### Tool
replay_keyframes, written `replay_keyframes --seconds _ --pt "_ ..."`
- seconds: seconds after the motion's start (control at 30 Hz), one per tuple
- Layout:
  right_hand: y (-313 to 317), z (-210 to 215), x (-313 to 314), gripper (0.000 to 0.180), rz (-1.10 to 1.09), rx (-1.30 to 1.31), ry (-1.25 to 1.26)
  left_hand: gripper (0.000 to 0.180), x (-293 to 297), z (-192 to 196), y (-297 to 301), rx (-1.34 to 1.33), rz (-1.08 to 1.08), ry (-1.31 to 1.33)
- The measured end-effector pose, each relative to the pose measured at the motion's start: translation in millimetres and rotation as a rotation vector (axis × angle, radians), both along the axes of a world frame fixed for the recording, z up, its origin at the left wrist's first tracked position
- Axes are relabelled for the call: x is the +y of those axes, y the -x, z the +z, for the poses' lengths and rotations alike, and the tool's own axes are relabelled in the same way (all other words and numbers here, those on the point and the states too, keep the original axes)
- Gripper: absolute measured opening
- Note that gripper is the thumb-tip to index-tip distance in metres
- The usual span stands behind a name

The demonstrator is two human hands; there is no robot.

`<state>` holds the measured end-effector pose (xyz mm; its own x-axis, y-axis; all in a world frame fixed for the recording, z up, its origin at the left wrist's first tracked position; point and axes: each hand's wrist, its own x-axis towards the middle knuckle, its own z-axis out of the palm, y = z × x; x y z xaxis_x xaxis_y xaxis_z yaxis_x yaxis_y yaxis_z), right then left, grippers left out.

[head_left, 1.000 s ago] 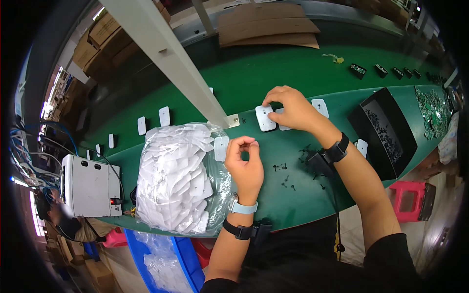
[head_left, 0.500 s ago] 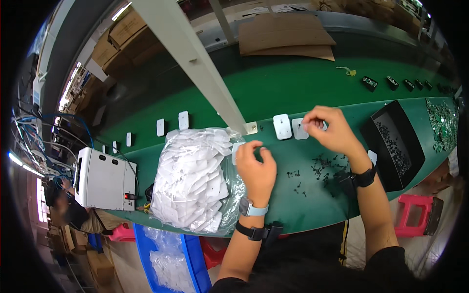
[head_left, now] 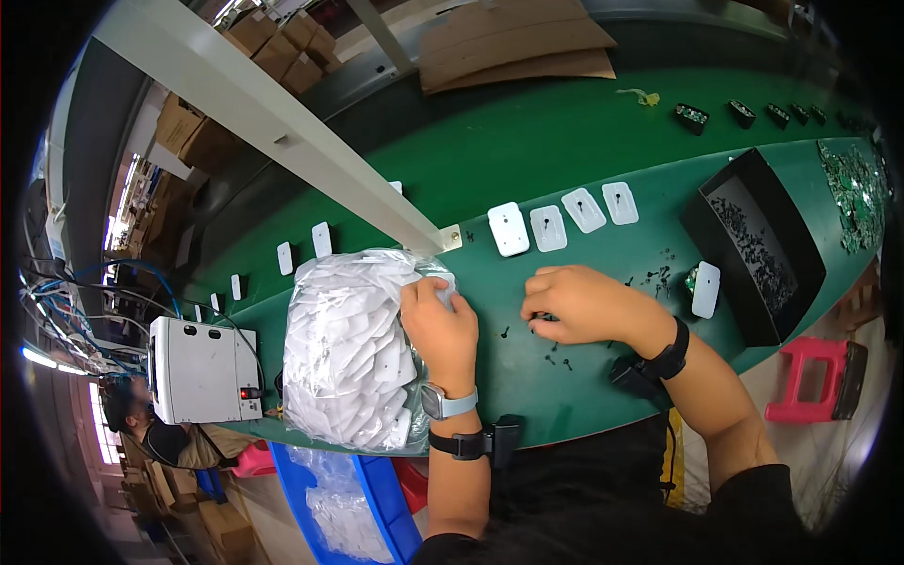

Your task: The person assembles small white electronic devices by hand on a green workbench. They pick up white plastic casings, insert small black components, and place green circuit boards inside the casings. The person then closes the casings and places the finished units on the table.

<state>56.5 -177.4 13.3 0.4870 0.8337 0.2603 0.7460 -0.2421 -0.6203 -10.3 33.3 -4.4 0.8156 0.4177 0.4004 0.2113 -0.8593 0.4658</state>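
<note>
Right hand (head_left: 586, 306): palm down over the bench, fingers bent and bunched; whether a part is pinched can't be told, fingertips hidden. Left hand (head_left: 441, 330): thumb and index held a little apart at the bag's upper right edge; whether anything is gripped can't be told.

Loose black parts (head_left: 663, 278) are scattered on the green bench (head_left: 508, 395) around the right hand, some just below its fingertips, some beyond its wrist. Ahead of the hands, three open white shells (head_left: 548, 229) are lined up, a dark part seen in each. Just left of them, a closed-looking white cover (head_left: 508, 229) is set. Another white piece (head_left: 705, 289) is propped by the black tray (head_left: 698, 218), which is part-filled with black parts. Green circuit boards (head_left: 852, 202) are heaped at far right.

Left of the left hand, a clear bag (head_left: 348, 353) is packed with white pieces. A white machine (head_left: 202, 372) is placed beyond it. White units (head_left: 284, 258) and black housings (head_left: 692, 118) are spaced along the green belt (head_left: 527, 122).
</note>
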Motion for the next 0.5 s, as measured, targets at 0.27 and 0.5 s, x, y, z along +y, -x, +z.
replay_keyframes --seconds 0.27,0.5 --pt "4 -7 6 0.012 -0.050 -0.029 0.024 0.028 -3 -3 -7 -0.379 -0.178 0.313" --pt "3 -7 3 0.011 -0.021 -0.146 0.091 0.044 -21 15 -6 -0.477 -0.324 1.112"
